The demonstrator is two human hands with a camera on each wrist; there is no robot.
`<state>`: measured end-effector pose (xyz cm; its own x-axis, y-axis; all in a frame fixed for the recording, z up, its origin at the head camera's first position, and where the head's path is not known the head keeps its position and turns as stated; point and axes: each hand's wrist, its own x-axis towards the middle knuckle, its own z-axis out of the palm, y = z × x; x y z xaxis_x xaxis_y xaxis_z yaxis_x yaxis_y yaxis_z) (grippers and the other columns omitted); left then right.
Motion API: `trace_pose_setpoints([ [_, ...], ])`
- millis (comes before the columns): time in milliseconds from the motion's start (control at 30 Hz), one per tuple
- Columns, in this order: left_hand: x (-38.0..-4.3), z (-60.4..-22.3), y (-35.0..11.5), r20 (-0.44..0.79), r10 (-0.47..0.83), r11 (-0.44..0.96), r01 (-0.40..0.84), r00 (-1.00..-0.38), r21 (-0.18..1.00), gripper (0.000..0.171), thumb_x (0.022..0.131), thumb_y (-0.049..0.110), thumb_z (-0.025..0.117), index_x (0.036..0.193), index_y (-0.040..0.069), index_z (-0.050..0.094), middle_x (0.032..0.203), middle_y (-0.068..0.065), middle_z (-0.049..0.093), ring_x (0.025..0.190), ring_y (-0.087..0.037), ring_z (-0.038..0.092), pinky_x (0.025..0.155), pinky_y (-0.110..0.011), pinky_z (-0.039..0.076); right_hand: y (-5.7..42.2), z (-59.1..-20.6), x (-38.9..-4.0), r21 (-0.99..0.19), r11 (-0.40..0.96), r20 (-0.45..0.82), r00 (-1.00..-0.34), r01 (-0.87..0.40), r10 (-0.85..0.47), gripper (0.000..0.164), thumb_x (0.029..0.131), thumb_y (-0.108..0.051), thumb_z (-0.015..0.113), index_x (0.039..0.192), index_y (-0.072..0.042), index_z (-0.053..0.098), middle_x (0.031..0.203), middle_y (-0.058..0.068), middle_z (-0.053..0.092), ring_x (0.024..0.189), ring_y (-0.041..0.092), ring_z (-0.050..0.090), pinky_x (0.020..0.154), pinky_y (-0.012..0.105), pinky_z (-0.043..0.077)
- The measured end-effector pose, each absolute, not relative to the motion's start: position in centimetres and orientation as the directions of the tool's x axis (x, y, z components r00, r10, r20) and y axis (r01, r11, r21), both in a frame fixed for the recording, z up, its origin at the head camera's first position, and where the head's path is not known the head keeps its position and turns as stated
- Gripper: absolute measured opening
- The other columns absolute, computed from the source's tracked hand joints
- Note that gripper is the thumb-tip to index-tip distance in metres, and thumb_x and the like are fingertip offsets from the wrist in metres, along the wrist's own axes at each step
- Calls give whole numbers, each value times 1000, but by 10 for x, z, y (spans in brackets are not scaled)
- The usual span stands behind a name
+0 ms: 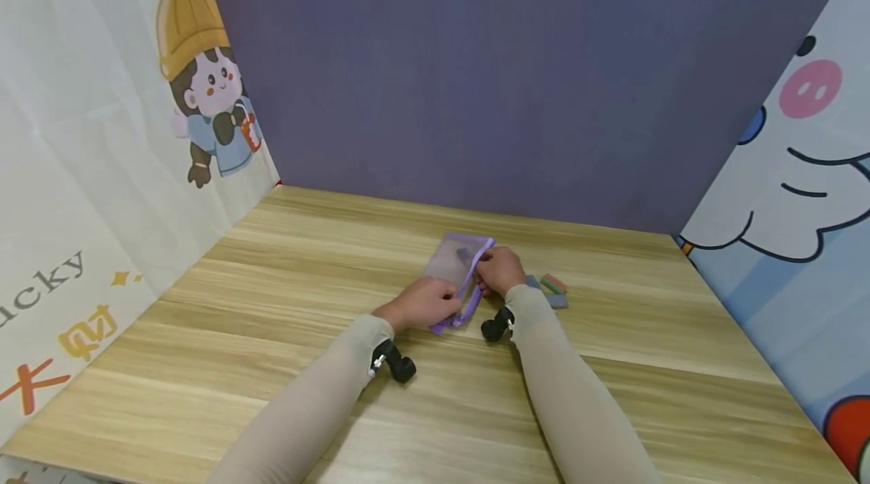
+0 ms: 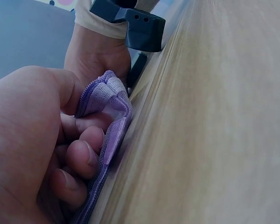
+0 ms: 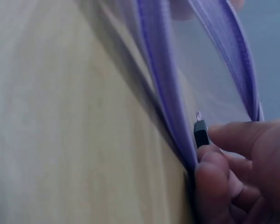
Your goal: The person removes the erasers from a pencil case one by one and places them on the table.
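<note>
A mesh zipper pouch (image 1: 448, 261) with purple edging lies on the table, its mouth spread apart towards the right. My left hand (image 1: 428, 301) grips the near part of its zippered edge, fingers curled round the purple band (image 2: 114, 135). At the far end of the mouth is my right hand (image 1: 501, 269). Between thumb and fingers it pinches a small dark rectangular piece (image 3: 201, 133) with a tiny loop at its tip, held at the pouch opening. A dark thing (image 1: 464, 254) shows at the pouch's upper part, too small to identify.
Right of my right hand lie a small red-and-green striped block (image 1: 553, 284) and grey-blue flat pieces (image 1: 557, 300), partly hidden by the wrist. A dark purple-grey panel (image 1: 476, 91) stands behind the wooden table (image 1: 204, 363). Printed cloths hang on both sides.
</note>
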<state>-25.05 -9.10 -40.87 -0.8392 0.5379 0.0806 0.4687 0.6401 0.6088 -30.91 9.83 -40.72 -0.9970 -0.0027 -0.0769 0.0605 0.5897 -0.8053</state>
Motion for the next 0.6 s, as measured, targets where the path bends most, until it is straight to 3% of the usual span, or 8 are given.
trace_pose_setpoints([
  [267,-253,-412,-91,85,538,640,472,-839,606,30,92,25,56,65,19,44,57,8,44,51,-8,44,51,-26,39,96,-407,-310,-783,619,-64,-997,70,32,17,82,-5,55,86,0,71,61,7,65,45,13,58,44,27,52],
  [433,-253,-411,-91,78,538,639,466,-840,612,30,93,24,56,66,18,46,57,8,47,51,-8,46,51,-26,40,95,-408,-312,-762,643,-62,-997,76,44,17,87,-9,57,93,-1,71,61,7,66,45,13,59,45,28,52],
  [600,-253,-412,-91,82,537,639,469,-839,609,30,94,24,56,66,18,47,58,8,48,52,-8,47,52,-26,40,94,-409,-314,-708,704,-29,-999,52,45,17,91,-17,61,89,-4,73,60,4,65,47,13,60,46,27,51],
])
